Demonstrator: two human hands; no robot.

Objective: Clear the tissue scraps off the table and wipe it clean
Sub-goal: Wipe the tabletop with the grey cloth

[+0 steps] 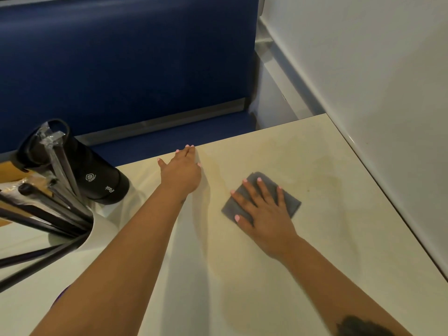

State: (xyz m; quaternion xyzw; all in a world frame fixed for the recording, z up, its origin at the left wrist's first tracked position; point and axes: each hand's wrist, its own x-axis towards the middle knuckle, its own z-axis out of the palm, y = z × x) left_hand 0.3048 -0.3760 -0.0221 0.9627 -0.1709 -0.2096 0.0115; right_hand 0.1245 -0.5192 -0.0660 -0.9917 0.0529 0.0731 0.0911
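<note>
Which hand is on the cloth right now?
The right hand: its spread fingers press flat on the grey cloth. The left hand rests bare on the table near its far edge, touching no cloth.

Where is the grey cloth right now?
In the head view, the grey cloth lies flat on the table, right of centre, under the right hand.
</note>
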